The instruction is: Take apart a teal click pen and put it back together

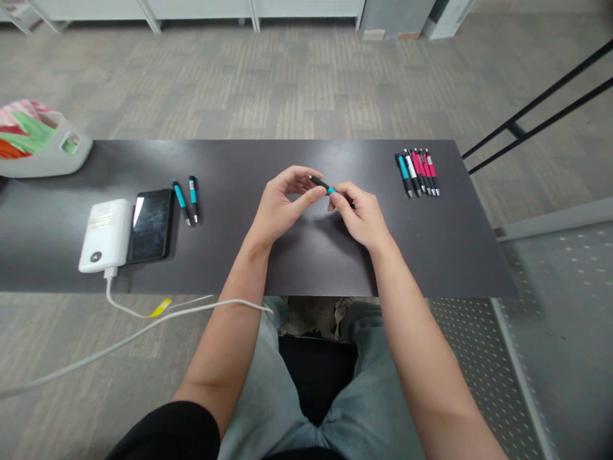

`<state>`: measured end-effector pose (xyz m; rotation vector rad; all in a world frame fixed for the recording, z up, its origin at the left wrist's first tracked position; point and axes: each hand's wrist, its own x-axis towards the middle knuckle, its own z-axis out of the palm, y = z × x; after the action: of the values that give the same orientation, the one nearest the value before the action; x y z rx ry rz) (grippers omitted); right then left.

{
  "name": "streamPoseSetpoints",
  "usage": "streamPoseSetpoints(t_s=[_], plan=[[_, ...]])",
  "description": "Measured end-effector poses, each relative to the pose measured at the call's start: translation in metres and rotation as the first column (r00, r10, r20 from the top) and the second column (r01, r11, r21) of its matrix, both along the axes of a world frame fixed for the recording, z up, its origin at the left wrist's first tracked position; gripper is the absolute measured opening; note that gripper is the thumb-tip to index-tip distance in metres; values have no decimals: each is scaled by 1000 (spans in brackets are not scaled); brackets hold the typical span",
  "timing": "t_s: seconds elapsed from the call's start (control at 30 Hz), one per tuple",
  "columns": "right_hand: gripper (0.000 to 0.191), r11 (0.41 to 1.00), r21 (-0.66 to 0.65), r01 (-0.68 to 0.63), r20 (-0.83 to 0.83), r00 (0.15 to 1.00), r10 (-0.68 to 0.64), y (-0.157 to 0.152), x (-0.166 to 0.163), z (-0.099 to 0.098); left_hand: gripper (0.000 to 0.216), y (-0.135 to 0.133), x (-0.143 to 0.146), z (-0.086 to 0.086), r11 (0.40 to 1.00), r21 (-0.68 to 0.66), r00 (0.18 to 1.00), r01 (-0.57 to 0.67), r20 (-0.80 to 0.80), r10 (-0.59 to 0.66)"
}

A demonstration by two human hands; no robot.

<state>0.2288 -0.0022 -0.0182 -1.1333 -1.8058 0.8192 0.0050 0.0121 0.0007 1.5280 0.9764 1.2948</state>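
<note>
Between my two hands, above the middle of the dark table (230, 255), is a pen (330, 190) with a teal barrel and black ends. My right hand (360, 214) pinches its lower right part, partly hiding it. The thumb and curled fingers of my left hand (287, 203) close around the other, black end. Off to the right lies a side-by-side row of several pens: a teal pen (403, 174), a white pen (412, 171) and several pink pens (424, 171). Two teal pens (181, 201) (193, 198) lie apart on the left.
A white power bank (106, 235) leans against a black phone (151, 225) on the left. Its white cable (143, 329) hangs over the front edge and crosses my left forearm. A white basket (71, 153) with colourful contents stands at the far left. Black metal bars (517, 131) are at right.
</note>
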Motion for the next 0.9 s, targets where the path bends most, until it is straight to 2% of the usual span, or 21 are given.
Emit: streamPoseSetpoints(t_s=[0.17,0.3,0.47,0.57,0.7,0.8,0.9], plan=[[59,999,35,39,5,999,-40,-1,-5,-7,71,2,10,-3,997,-62,994,-38,97,44],[59,995,57,76,2,997,-77,0,-5,-8,68,2,13,-6,995,-79,994,-67,75,73],[60,999,32,34,-20,999,-34,-2,-4,-1,67,0,15,-8,996,-39,994,-85,60,88],[61,1000,20,11,-32,999,-10,-3,-4,0,68,-1,12,-4,998,-31,997,-48,64,50],[60,999,10,47,-3,999,-47,-1,-1,-3,65,3,-14,5,997,-63,999,33,-4,-34],[54,993,35,109,13,994,-110,2,2,-7,57,8,-47,1,996,-10,980,-92,-177,89],[52,990,60,129,18,991,-130,4,4,-8,47,15,-75,-16,988,19,935,-151,-322,149]])
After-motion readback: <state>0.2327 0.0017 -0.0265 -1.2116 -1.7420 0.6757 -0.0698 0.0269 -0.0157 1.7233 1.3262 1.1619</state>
